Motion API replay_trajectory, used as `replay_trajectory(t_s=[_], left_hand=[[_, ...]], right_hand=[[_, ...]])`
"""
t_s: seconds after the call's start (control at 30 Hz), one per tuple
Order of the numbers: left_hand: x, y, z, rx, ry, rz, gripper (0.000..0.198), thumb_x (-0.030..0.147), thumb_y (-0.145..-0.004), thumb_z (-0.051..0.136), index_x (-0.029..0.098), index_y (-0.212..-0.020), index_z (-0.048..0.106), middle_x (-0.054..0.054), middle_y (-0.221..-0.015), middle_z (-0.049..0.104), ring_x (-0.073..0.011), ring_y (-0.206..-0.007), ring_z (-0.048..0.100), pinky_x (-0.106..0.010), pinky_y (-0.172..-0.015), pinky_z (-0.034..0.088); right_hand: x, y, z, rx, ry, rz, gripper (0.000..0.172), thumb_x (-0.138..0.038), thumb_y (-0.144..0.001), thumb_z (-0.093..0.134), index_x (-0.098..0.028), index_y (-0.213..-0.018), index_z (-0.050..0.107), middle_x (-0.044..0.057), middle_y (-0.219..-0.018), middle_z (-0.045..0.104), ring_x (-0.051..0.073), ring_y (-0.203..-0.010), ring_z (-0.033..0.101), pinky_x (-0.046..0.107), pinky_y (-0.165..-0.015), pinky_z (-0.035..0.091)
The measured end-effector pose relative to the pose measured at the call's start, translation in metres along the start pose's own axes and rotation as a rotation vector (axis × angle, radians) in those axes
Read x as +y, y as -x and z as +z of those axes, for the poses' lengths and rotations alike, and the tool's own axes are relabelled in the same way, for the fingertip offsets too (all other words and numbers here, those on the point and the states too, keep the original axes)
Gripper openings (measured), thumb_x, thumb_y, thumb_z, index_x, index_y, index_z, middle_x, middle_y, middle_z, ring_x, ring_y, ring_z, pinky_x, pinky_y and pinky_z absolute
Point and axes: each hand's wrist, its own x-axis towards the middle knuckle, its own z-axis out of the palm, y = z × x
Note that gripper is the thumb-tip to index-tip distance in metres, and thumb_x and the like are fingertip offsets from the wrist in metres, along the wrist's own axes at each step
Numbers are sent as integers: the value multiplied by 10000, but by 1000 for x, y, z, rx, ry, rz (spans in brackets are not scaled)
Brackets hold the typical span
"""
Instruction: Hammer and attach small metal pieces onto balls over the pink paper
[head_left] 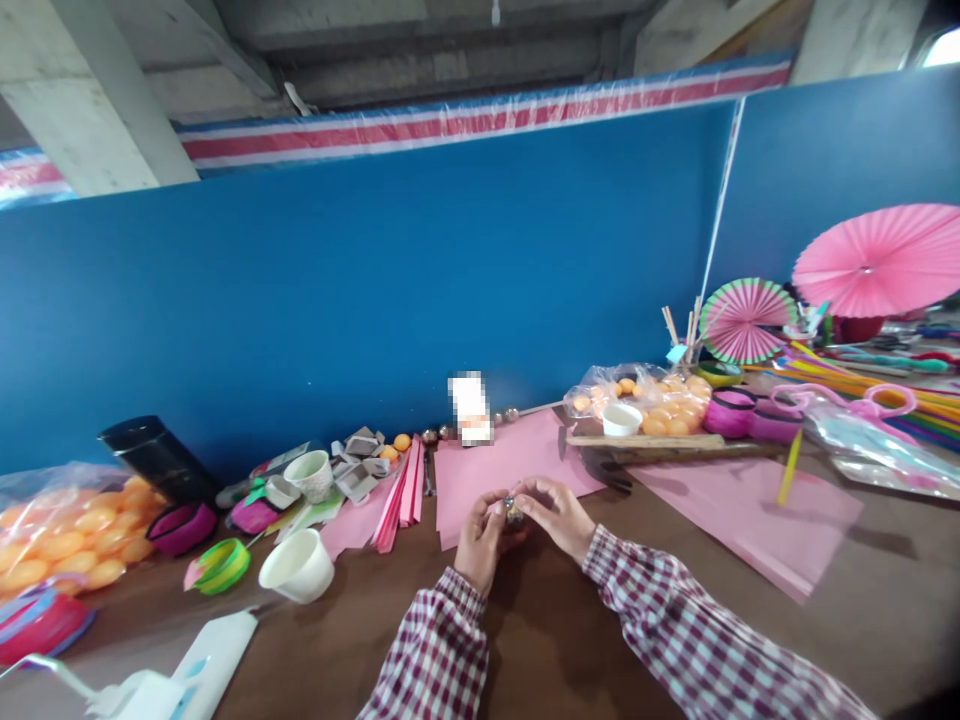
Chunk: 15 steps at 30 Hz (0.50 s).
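Note:
My left hand (pixel 478 537) is closed around a small, shiny, gold-and-silver round thing (pixel 514 517), too small and blurred to name more exactly. From the other side, the bent fingers of my right hand (pixel 556 512) pinch its top. Both hands hover close together over the brown table (pixel 536 625), at the near edge of a pink paper sheet (pixel 495 465). Behind that sheet, several shiny metallic balls (pixel 430 437) lie in a row along the blue partition. Folded pink paper strips (pixel 397 500) lie left of my hands.
White cups (pixel 297 567), a green bowl (pixel 225 567) and bags of orange balls (pixel 82 545) occupy the left. On the right are a hammer (pixel 607 470), wooden sticks (pixel 652 441), another pink sheet (pixel 750 515), a yellow pencil-like stick (pixel 790 468) and paper fans (pixel 748 320).

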Motion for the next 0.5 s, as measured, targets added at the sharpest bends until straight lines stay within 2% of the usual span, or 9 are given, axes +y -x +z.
replay_trajectory(t_s=[0.07,0.23,0.33,0.5], left_hand=[[-1,-1,-2,-15,-68,22,355,383,-684,553,131,-934,528,-78,-812,618,-137,-608,593,-251,-525,480],[-8,-6,-8,32,-228,98,378,430,-709,497,122,-920,554,-31,-650,597,-94,-456,537,-198,-410,425],[-9,-7,-9,49,-301,113,377,442,-718,474,113,-871,574,-19,-593,582,-91,-418,515,-198,-384,410],[-7,-5,-7,47,-363,88,383,455,-715,466,109,-827,585,-15,-580,582,-97,-396,513,-205,-360,402]], right_hand=[[-1,0,-1,10,72,-37,246,-337,-788,451,-157,-913,566,38,-794,603,132,-724,566,238,-627,466],[-6,3,-6,-11,386,-264,226,-255,-825,399,-197,-924,593,45,-836,613,129,-772,562,245,-702,445],[-8,3,-11,-67,541,-324,239,-212,-834,376,-207,-951,583,39,-836,617,118,-765,564,225,-690,440],[-8,2,-19,-155,719,-393,221,-187,-833,374,-203,-889,588,28,-799,607,106,-715,555,201,-643,428]])
